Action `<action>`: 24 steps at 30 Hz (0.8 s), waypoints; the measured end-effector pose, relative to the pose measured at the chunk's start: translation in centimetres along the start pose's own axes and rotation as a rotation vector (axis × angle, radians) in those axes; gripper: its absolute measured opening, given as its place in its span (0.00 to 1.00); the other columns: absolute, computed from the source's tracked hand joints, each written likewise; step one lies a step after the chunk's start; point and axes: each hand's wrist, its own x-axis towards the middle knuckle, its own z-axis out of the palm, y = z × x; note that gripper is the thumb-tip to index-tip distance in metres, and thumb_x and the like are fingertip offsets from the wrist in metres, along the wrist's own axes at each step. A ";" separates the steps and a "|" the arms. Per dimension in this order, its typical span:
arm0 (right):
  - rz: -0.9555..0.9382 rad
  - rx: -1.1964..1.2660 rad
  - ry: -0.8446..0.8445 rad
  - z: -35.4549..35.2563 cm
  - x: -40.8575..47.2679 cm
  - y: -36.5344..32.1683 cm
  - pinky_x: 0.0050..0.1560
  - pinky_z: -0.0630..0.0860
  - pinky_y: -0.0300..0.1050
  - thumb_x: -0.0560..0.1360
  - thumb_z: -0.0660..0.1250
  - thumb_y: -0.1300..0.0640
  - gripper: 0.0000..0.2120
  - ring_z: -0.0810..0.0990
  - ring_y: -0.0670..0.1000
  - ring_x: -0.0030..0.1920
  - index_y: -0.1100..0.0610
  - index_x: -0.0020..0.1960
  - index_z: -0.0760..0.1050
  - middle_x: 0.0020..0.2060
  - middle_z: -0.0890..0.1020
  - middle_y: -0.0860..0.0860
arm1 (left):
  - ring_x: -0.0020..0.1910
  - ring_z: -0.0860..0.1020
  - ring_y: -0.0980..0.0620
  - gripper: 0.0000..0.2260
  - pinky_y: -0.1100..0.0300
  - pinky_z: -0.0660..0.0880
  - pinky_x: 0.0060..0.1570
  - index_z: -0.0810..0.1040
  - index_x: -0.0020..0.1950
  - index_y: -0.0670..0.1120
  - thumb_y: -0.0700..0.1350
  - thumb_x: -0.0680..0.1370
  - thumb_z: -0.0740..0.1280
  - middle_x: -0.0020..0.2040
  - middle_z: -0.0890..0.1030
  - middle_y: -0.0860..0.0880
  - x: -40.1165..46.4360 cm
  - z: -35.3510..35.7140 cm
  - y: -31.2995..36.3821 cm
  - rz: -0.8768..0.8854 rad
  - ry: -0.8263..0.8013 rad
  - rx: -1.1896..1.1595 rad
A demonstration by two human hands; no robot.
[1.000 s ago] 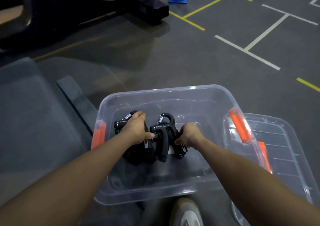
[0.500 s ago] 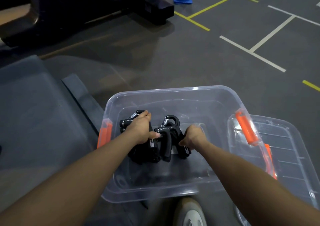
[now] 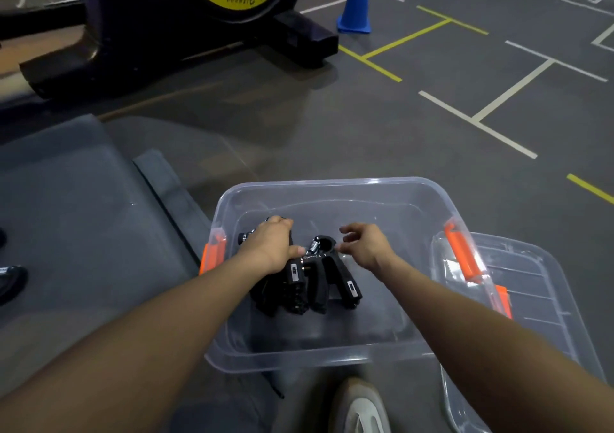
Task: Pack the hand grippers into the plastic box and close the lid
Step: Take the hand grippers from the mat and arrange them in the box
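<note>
A clear plastic box (image 3: 332, 353) with orange side latches stands on the grey floor. Inside it lie black hand grippers with metal springs: one (image 3: 327, 276) in the middle and others (image 3: 282, 290) bunched to its left. My left hand (image 3: 270, 246) rests on the left bunch, fingers curled over their tops. Just right of the middle gripper's head, my right hand (image 3: 363, 245) hovers with fingers apart and nothing in it. The clear lid (image 3: 531, 299) with an orange latch lies on the floor to the right, partly under the box.
A dark exercise machine (image 3: 172, 27) with a yellow-ringed wheel stands behind the box. A blue cone (image 3: 355, 7) is at the back. A grey mat (image 3: 73, 216) lies left. My shoe (image 3: 360, 406) is just in front of the box. Another person's dark shoe (image 3: 10, 283) shows at the left edge.
My right hand has let go of the middle hand gripper and lifted up and right, fingers now spread. The left hand stays on the left bunch.
</note>
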 end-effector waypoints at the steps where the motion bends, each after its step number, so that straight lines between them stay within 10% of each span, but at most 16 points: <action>1: -0.029 0.014 0.008 -0.1 -0.4 -0.9 0.47 0.69 0.39 0.72 0.71 0.65 0.21 0.75 0.51 0.47 0.63 0.64 0.74 0.51 0.78 0.57 | 0.68 0.68 0.43 0.23 0.49 0.67 0.67 0.69 0.67 0.43 0.51 0.75 0.67 0.67 0.69 0.44 -0.5 -0.5 0.1 -0.008 0.029 -0.009; 24: -0.480 -0.144 -0.426 21.4 -18.9 -22.8 0.33 0.65 0.31 0.71 0.71 0.66 0.18 0.69 0.43 0.31 0.67 0.60 0.74 0.31 0.70 0.48 | 0.64 0.74 0.45 0.19 0.55 0.70 0.64 0.73 0.65 0.45 0.46 0.75 0.68 0.65 0.74 0.44 -26.7 -10.6 -20.7 -0.536 0.467 -0.258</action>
